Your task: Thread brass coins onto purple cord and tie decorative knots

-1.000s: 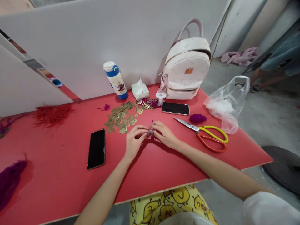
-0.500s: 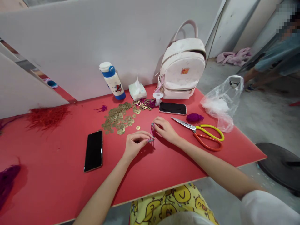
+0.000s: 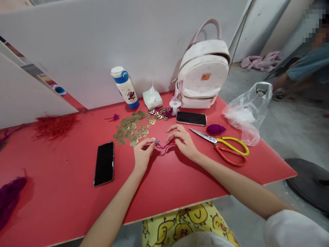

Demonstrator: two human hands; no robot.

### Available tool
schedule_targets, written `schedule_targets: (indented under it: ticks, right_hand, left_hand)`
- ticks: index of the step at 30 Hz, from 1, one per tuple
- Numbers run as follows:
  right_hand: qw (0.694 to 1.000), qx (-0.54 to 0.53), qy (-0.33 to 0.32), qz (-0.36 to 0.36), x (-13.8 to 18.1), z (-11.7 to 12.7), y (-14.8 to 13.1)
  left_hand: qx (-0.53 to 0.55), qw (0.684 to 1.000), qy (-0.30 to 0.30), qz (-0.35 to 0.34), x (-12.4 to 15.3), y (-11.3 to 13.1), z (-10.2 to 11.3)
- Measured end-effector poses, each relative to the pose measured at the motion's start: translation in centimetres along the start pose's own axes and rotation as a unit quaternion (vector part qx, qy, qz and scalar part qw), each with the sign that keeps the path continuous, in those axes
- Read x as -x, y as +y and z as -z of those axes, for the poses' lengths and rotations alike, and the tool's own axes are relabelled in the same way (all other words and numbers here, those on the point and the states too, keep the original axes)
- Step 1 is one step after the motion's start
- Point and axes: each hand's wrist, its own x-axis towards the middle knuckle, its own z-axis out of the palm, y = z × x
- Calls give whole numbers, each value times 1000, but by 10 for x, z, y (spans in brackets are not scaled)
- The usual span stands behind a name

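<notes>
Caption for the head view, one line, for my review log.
Over a red table, left hand and right hand hold a purple cord between them, beside brass coins and scissors.

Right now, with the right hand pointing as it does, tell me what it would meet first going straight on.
Most likely the gold coins. The right hand points away and leftward over the red table, and the pile's near edge lies first in that line, though depth is unclear.

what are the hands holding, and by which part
A purple cord: the left hand pinches one end in its fingertips, and the right hand seems to pinch the other.
</notes>
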Motion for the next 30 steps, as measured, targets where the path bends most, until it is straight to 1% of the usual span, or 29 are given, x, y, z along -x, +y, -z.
schedule_targets:
  ticks: [4,8,10,15,17,20,22,26,30]
  right_hand:
    - [994,59,-85,21,4,-4,-7]
    - [988,94,-121,22,6,-7,-8]
    - [988,92,-123,23,7,-8,-8]
    - [996,56,-67,35,10,-10,-9]
    - [995,62,-64,40,10,-10,-9]
    - [993,79,-80,39,10,-14,-9]
    - [991,82,-102,32,11,-18,-8]
    - [987,54,-151,11,12,-29,-6]
    - [988,19,-154,-9,13,-33,-7]
  left_hand:
    - [-14,1000,15,-11,-1,0,1]
    - [-19,1000,10,-13,0,-2,1]
    - [-20,1000,10,-16,0,-1,1]
    - [-34,999,15,-17,0,1,1]
    - [-31,999,25,-16,-1,0,2]
    - [-20,999,37,-8,-2,-2,3]
    - [-18,999,39,-8,-1,-1,4]
    - [-25,999,36,0,-1,2,4]
    - [-60,997,47,-9,-2,1,6]
